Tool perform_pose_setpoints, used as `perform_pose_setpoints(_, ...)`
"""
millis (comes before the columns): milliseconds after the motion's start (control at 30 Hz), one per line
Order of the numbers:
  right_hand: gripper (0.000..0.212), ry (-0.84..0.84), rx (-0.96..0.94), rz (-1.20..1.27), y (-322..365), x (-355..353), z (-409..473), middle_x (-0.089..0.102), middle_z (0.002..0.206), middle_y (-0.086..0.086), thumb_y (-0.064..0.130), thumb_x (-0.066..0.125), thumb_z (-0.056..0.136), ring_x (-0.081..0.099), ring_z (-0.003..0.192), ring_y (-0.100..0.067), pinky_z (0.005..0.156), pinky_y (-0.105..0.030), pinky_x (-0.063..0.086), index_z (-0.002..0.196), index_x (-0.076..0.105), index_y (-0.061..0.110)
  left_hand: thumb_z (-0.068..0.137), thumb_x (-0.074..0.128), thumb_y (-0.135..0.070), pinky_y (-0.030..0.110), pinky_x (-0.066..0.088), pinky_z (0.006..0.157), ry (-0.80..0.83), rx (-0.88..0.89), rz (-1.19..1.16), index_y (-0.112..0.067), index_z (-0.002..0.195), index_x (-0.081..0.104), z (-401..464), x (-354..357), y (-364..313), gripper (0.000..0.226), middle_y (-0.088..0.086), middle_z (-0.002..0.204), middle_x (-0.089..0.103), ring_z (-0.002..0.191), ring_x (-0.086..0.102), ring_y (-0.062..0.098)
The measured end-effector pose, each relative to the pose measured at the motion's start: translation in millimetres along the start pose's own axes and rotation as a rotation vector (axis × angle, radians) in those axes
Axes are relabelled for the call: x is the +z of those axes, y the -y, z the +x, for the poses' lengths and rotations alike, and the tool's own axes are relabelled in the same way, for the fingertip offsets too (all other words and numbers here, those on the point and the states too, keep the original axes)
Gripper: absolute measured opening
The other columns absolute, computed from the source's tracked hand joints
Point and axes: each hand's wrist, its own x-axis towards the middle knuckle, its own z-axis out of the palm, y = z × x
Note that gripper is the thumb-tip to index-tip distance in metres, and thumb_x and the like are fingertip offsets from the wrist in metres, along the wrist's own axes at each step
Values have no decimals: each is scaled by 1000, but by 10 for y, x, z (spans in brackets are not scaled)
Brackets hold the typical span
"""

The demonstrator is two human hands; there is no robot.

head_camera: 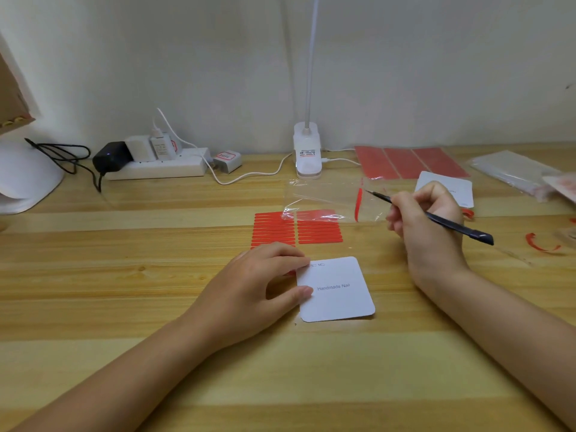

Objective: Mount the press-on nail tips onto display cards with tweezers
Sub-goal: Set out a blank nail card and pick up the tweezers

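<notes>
A white display card (338, 291) printed "Handmade Nail" lies flat on the wooden table (124, 291) in front of me. My left hand (265, 285) holds its left edge, thumb on top and fingers curled at the upper corner. My right hand (427, 222) grips black tweezers (436, 218), their tip pointing left at a clear zip bag (327, 201) with a red seal strip. Behind the card lies a sheet of red adhesive strips (296, 229), partly under the bag. No nail tip is visible in the tweezers.
More red adhesive sheets (408, 162) and a second white card (452, 185) lie at the back right, beside clear packets (514, 173). Red peeled scraps (539, 243) sit at the right. A clip lamp (307, 154), power strip (156, 166) and cables line the wall.
</notes>
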Motion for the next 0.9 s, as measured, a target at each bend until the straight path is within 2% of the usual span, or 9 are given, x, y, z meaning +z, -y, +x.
perform_pose_setpoints(133, 29, -95, 24, 47, 22, -75, 74, 51, 41, 9, 3, 52, 82, 43, 40, -4, 47, -16, 38, 63, 36, 17, 83, 52, -42, 33, 44, 92, 2, 11, -1, -21, 117, 63, -11, -5, -2, 42, -14, 115, 57, 108, 52, 1)
perform_pose_setpoints(267, 28, -61, -8, 18, 13, -71, 41, 53, 43, 9, 2, 52, 82, 45, 42, -3, 46, -13, 38, 63, 38, 17, 88, 54, -38, 24, 41, 94, -23, 34, -21, -18, 115, 65, -5, -14, -4, 35, -11, 117, 54, 113, 49, 3)
perform_pose_setpoints(333, 28, -19, -50, -20, 25, -57, 0, 54, 45, 9, 1, 53, 81, 47, 44, -2, 46, -12, 39, 63, 40, 18, 88, 55, -33, 20, 42, 90, -64, 37, -56, -16, 109, 68, 7, -37, -12, 30, -9, 113, 56, 110, 51, 4)
perform_pose_setpoints(433, 30, 59, -145, -48, 98, -32, -67, 56, 47, 10, 0, 54, 81, 50, 47, -1, 49, -12, 41, 63, 41, 20, 82, 59, -26, 16, 43, 79, -168, 36, -116, -17, 92, 72, 37, -90, -50, 19, -8, 97, 60, 93, 56, 2)
perform_pose_setpoints(533, 24, 137, -240, -76, 243, 3, -132, 57, 52, 9, 12, 56, 77, 52, 52, -3, 53, -14, 43, 63, 43, 26, 80, 68, -29, 9, 38, 65, -234, -21, -277, -22, 81, 70, 58, -143, -104, 8, -8, 79, 62, 72, 54, 1)
perform_pose_setpoints(600, 23, 175, -283, -78, 336, 12, -159, 56, 55, 7, 14, 57, 77, 54, 53, -4, 53, -16, 43, 63, 44, 27, 75, 65, -36, 10, 37, 58, -233, -101, -424, -24, 77, 70, 62, -162, -140, 13, -5, 71, 64, 63, 50, 0)
perform_pose_setpoints(700, 23, 266, -321, -98, 405, -44, -203, 52, 57, 0, 10, 57, 78, 52, 51, -5, 50, -16, 42, 65, 43, 22, 70, 63, -35, 8, 37, 51, -228, -212, -640, -22, 75, 70, 70, -168, -183, 16, -12, 58, 59, 53, 47, -2)
perform_pose_setpoints(833, 23, 286, -384, -230, 276, -210, -327, 50, 62, -18, 5, 60, 80, 47, 54, -26, 49, -28, 42, 67, 42, 10, 68, 64, -31, 8, 31, 41, -206, -291, -802, -12, 74, 68, 58, -128, -208, 19, -11, 47, 49, 38, 39, 0)
perform_pose_setpoints(900, 21, 279, -425, -297, 171, -254, -391, 51, 62, -14, 7, 59, 78, 49, 55, -22, 51, -27, 43, 66, 42, 7, 66, 66, -35, 11, 28, 38, -192, -322, -854, -12, 73, 68, 50, -86, -217, 24, -8, 46, 43, 36, 32, 3)
